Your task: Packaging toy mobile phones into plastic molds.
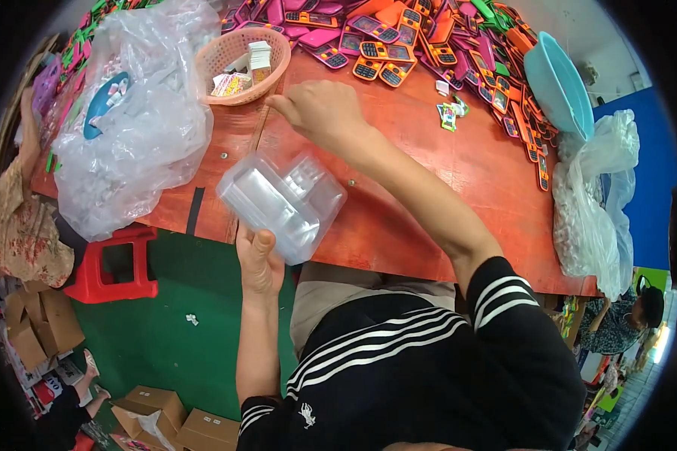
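My left hand (259, 259) grips a clear moulded plastic tray (280, 207) from below, at the table's front edge. The tray is tilted, with several recesses and nothing visible inside. Above its far side, my right hand (320, 113) is closed, thumb pointing left toward a peach plastic basket (280, 60). Whatever its curled fingers may hold is hidden. Inside the basket lie a stack of small white cards (259, 56) and some printed paper pieces (232, 83).
Toy phones (387, 68), orange and purple, pile along the table's far side. A large clear plastic bag (139, 169) covers the left end. At the right are a light blue basin (553, 86) and another plastic bag (590, 218). A red stool (113, 282) stands on the green floor.
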Demonstrator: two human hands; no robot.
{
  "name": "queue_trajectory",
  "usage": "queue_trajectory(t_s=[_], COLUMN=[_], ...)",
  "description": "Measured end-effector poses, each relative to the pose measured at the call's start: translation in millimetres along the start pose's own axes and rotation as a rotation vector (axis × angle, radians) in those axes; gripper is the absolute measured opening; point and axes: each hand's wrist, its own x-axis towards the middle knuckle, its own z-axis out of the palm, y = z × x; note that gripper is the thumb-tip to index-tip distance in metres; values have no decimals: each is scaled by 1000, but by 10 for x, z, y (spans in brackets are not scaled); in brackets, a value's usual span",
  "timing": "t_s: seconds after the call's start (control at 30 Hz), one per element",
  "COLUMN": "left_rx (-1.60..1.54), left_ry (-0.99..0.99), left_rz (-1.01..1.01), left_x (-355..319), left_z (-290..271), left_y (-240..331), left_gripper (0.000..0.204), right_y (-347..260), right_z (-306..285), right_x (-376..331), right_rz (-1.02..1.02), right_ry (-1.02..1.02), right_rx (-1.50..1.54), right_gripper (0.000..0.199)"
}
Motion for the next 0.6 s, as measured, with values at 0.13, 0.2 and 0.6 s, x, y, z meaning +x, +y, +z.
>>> queue_trajectory(t_s=[0.13, 0.2, 0.6], left_rx=[-43, -9, 39], left_ry=[25, -29, -110], left_rz=[10, 4, 56], left_x=[46, 58, 66], left_z=[13, 116, 465], left_y=[-23, -34, -273], left_gripper=[89, 85, 71], right_y=[-187, -277, 98], right_z=[-547, -657, -817], right_x=[-659, -957, -1365], right_rz=[-143, -163, 390], right_ry=[-256, -410, -508], right_rx=[690, 808, 1449], right_gripper=[32, 32, 16])
